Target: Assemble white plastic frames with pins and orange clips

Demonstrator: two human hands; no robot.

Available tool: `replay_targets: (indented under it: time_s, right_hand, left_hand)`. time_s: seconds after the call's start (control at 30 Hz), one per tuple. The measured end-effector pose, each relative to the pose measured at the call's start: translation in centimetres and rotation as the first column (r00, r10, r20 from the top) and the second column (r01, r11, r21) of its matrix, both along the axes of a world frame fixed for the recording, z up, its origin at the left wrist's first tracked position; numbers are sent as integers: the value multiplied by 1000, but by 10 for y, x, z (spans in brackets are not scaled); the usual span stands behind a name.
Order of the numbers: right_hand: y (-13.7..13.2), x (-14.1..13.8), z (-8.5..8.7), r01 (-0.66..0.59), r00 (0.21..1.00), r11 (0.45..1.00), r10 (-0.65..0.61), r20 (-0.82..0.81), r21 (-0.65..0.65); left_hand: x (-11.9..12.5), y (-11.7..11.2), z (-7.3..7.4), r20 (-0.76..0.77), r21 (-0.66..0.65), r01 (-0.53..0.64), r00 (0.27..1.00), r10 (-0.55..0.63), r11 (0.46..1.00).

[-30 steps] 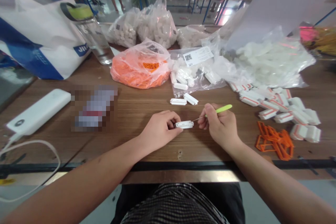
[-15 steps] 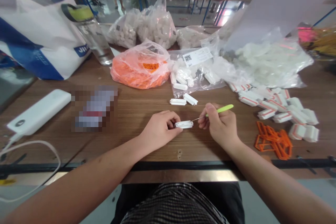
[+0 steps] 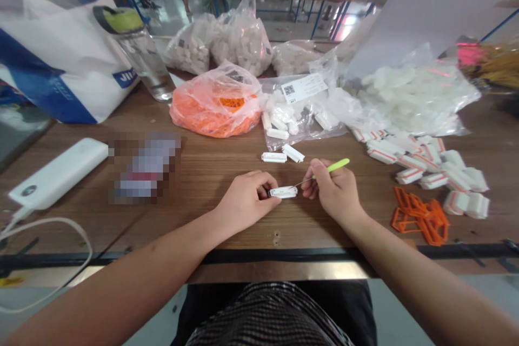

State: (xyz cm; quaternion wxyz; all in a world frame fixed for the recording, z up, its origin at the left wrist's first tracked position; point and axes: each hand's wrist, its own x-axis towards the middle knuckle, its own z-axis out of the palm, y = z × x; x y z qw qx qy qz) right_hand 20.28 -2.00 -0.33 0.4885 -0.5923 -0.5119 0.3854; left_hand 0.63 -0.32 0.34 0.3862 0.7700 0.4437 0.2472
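Right hand (image 3: pixel 334 186) has drawn slightly in toward the left hand since the earlier frame, the green-handled needle tool (image 3: pixel 338 164) shifting with it; left hand (image 3: pixel 247 200) has barely moved. Left hand's fingers curl around one end of a white plastic piece (image 3: pixel 283 192), pinching it against the thumb; that piece sits between the two hands, just above the bench (image 3: pixel 194 230). Right hand pinches the tool between thumb and fingers, its thin metal shaft running to the piece's right end. Just ahead of the left hand, two more white pieces (image 3: pixel 284 155) lie on the bench; further ahead, a clear bag of white pieces with a QR label (image 3: pixel 302 102) lies beside an orange-filled plastic bag (image 3: pixel 214 102). To the right of the right hand sits a heap of white pieces edged in red (image 3: pixel 425 165), with tangled orange plastic frames (image 3: pixel 419 216) nearer the bench edge. Well left of the left hand lie a white power bank (image 3: pixel 59 173) and a blurred packet (image 3: pixel 144 167).
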Motion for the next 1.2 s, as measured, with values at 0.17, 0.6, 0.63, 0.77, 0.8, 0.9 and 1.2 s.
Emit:
replay_targets:
  time_s: [0.17,0.6,0.63,0.77,0.8,0.9,1.2]
  right_hand:
    - [0,0,-1,14,999,1000,-14,-46,-1]
    - [4,3,2,58,997,998,-59,-39,-39]
    - [3,3,2,53,998,998,-55,-34,-37]
    - [3,7,4,104,993,994,-102,-63,31]
    - [4,11,6,142,989,988,-138,-59,68]
    - [9,30,13,163,978,969,-183,95,187]
    - [15,60,27,-70,91,990,128,988,-122]
  left_hand:
    - [1,-1,0,-1,2,-1,1000,1,1000]
    - [0,0,-2,11,1,2,1000,-2,1000]
    - [0,0,-2,5,2,3,1000,-3,1000]
    - [1,-1,-1,-29,46,15,999,-14,999]
    - [1,-2,-1,-45,61,18,999,-15,998]
    - [4,-6,1,-113,104,24,994,-12,994]
    - [9,-12,2,-340,307,149,940,-37,940]
